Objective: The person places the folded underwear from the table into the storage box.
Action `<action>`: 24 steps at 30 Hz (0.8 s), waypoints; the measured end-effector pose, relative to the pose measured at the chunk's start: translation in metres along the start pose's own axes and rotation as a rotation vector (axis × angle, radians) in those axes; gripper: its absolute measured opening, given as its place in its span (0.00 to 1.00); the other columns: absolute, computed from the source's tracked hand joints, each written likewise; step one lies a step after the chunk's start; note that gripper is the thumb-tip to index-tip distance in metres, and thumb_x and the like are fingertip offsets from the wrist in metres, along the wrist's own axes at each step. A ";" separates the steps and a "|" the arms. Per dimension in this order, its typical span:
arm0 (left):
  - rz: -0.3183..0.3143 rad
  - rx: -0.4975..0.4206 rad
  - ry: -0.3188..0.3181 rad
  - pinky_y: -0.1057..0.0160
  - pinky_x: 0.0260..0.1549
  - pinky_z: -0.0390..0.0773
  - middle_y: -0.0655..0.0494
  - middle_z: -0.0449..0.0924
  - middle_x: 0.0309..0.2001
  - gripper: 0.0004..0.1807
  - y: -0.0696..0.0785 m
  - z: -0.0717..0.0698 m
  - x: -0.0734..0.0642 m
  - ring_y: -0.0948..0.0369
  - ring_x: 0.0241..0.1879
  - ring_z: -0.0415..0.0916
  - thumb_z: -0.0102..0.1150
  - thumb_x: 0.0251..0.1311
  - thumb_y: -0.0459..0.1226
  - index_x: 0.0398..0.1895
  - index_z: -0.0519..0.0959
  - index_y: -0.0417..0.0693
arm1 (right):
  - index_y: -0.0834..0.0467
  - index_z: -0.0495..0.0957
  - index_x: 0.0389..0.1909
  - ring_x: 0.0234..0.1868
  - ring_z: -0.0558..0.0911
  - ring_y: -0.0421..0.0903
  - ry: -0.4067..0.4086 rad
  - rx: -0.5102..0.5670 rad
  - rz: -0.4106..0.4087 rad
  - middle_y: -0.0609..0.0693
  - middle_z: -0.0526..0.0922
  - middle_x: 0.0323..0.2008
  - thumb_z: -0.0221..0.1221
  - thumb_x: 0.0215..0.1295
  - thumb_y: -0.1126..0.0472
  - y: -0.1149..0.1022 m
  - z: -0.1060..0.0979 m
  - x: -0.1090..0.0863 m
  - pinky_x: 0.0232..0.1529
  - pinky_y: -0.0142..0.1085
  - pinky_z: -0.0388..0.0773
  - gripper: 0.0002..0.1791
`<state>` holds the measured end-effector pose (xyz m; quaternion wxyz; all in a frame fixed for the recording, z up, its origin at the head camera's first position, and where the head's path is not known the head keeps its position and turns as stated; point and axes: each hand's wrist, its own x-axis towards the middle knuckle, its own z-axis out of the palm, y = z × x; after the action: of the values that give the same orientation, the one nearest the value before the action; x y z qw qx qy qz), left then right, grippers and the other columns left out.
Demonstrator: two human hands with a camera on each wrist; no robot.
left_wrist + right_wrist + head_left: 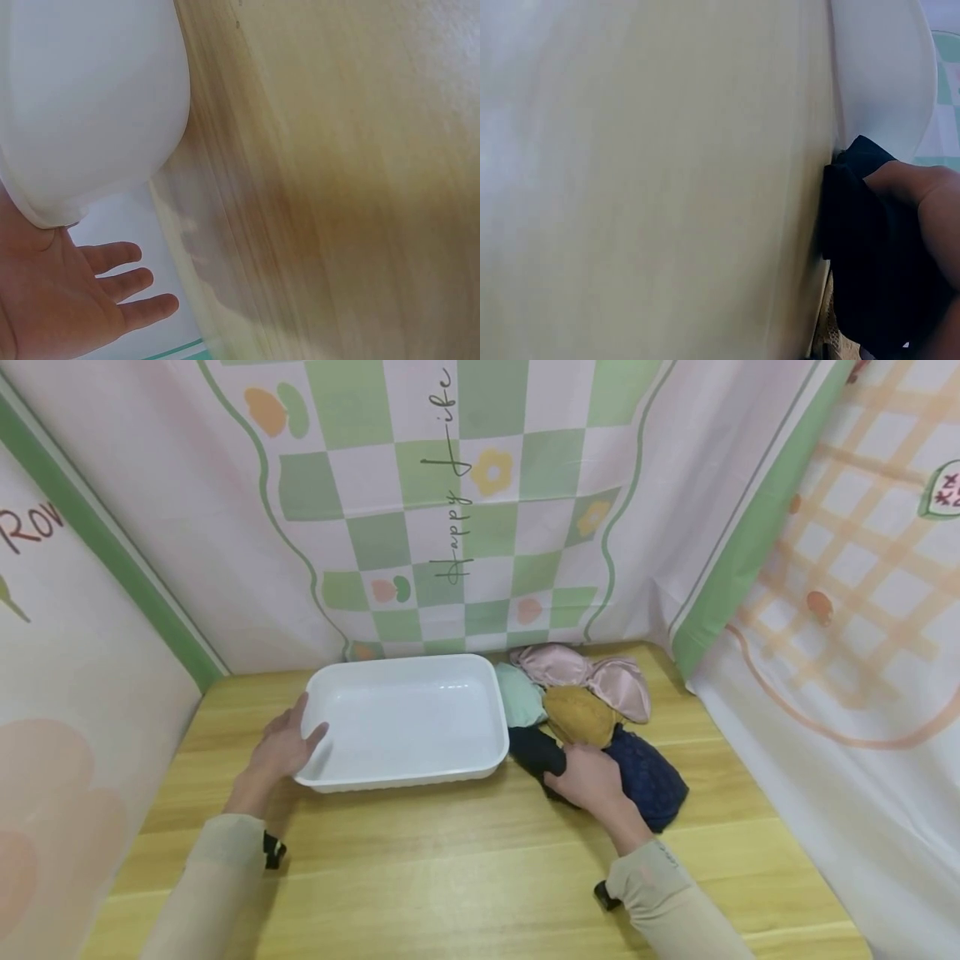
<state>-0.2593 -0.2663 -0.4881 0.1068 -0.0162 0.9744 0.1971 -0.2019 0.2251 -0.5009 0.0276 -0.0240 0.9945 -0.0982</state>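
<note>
The white tray [405,727] sits on the wooden table [420,877]. At its left end is the person's left hand [281,745], the thumb reaching over the rim to the inside and the other fingers outside; the left wrist view shows those fingers straight and spread, so the hand rests on the tray without clenching it.

Just right of the tray, at the near part of its right end, lies the black garment [534,750]. The right hand [592,779] grasps it, thumb and fingers closed on the fabric. Whether the garment touches the tray cannot be told.

Four more pieces lie right of the tray. The mint garment [519,695] is right beside its right end, partly hidden by the rim. The mustard garment [579,714] lies farther right, and the pink bra [555,665] lies toward the tray's far right, both cups showing. The navy garment [647,779] is rightmost from the tray's near corner, partly behind the right hand.

Beyond the tray hangs a checked curtain [480,527] lettered "Happy Life". Pale sleeves [213,877] cover both forearms on the tray's near side.
</note>
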 end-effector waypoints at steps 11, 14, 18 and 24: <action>-0.018 -0.015 -0.001 0.31 0.73 0.48 0.29 0.38 0.78 0.47 0.003 0.000 -0.002 0.29 0.75 0.39 0.28 0.73 0.65 0.80 0.25 0.51 | 0.61 0.80 0.52 0.41 0.85 0.61 0.053 0.089 0.021 0.62 0.86 0.44 0.64 0.57 0.40 0.008 -0.022 -0.001 0.37 0.56 0.83 0.32; -0.021 -0.021 0.000 0.32 0.73 0.48 0.29 0.38 0.78 0.47 0.003 0.000 -0.002 0.29 0.75 0.39 0.29 0.73 0.64 0.80 0.25 0.51 | 0.60 0.81 0.44 0.38 0.85 0.59 0.080 0.104 0.013 0.60 0.86 0.39 0.64 0.57 0.40 0.006 -0.029 0.000 0.34 0.55 0.82 0.27; -0.025 -0.028 0.002 0.32 0.73 0.47 0.30 0.38 0.78 0.47 0.004 0.000 -0.002 0.29 0.75 0.40 0.29 0.73 0.64 0.80 0.25 0.52 | 0.55 0.82 0.40 0.36 0.85 0.58 0.118 0.117 -0.014 0.58 0.86 0.38 0.64 0.57 0.41 0.001 -0.038 0.001 0.32 0.54 0.82 0.21; -0.028 -0.028 0.005 0.31 0.73 0.48 0.30 0.38 0.78 0.47 0.003 0.000 -0.002 0.29 0.75 0.40 0.29 0.73 0.64 0.80 0.25 0.52 | 0.55 0.82 0.45 0.42 0.85 0.60 0.164 0.118 -0.052 0.58 0.86 0.42 0.64 0.57 0.40 -0.011 -0.051 0.003 0.37 0.57 0.83 0.25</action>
<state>-0.2576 -0.2640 -0.4864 0.1068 -0.0320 0.9715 0.2090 -0.2079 0.2239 -0.4491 -0.0551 -0.0401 0.9849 -0.1590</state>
